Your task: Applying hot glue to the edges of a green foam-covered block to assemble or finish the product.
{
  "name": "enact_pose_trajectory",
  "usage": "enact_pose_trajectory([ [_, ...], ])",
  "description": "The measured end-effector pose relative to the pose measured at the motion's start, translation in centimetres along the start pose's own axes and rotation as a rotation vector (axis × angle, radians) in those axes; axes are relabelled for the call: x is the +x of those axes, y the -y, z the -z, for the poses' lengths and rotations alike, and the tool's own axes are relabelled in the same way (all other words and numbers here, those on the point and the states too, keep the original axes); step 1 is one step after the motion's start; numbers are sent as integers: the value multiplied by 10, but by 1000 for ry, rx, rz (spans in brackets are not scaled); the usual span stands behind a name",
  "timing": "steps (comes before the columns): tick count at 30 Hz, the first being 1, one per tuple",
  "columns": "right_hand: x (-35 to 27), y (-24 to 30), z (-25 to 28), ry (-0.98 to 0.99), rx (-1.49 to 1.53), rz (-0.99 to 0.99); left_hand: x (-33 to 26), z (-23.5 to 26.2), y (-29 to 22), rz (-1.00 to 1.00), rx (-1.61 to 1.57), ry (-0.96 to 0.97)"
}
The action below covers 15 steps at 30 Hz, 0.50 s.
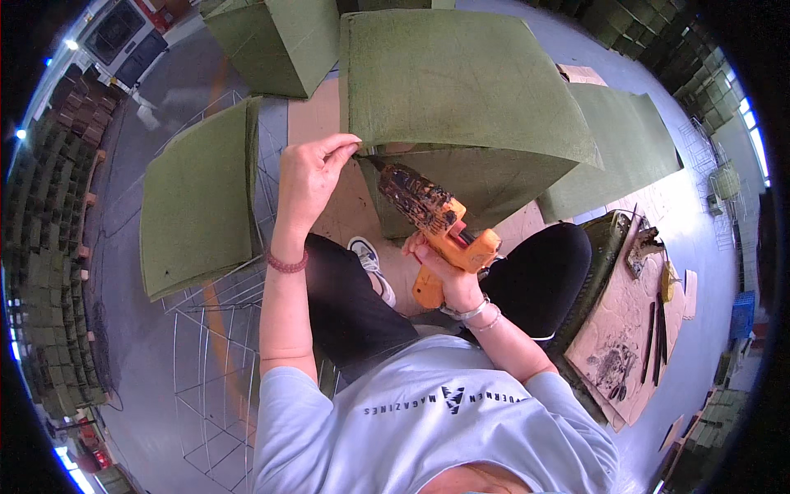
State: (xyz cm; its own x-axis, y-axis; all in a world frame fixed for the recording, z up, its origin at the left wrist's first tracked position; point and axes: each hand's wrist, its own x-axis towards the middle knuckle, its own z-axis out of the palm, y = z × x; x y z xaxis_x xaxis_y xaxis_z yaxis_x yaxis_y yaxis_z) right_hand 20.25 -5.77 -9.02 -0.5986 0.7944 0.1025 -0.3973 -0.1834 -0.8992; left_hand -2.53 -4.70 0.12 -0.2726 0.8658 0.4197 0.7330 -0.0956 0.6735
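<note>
Head view: orange glue gun (448, 222) is sitting aloft in the right hand (444, 267), just short of the near left corner of the green box (461, 82). Long axis is running diagonally; nozzle is pointing away from the person and to the left, toward that corner, rear end facing back and right. Its handle is slanting down-left, below the body. Dark residue is coating the barrel.

Right-hand fingers are wrapping the handle; trigger is being hidden by hand and body. Left hand (317, 169) is pressing thumb and fingertips together at the same box corner; cannot tell whether the box edge is between them. Nozzle tip is blending into shadow there; contact with the box cannot be told.

Box's near face is lying in shade beneath its top edge. Beyond its right edge, a curved green panel (621, 144) is being partly covered by the box. To the left, another green panel (202, 198) is leaning by a wire frame (202, 370).

At the person's right, a cardboard sheet (613, 317) is carrying dark rods (648, 342) toward its right edge and a dark smear (613, 366) toward its near edge. Stacks along the rim are curving, dim, hard to make out.
</note>
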Motion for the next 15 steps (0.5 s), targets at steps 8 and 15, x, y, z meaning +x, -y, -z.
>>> enact_pose_trajectory([
  [8, -6, 2, 3, -57, 134, 14, -1, -1, 2, -12, -24, -27],
  [15, -6, 4, 8, -68, 131, 36, -2, -2, 1, -16, 17, -36],
])
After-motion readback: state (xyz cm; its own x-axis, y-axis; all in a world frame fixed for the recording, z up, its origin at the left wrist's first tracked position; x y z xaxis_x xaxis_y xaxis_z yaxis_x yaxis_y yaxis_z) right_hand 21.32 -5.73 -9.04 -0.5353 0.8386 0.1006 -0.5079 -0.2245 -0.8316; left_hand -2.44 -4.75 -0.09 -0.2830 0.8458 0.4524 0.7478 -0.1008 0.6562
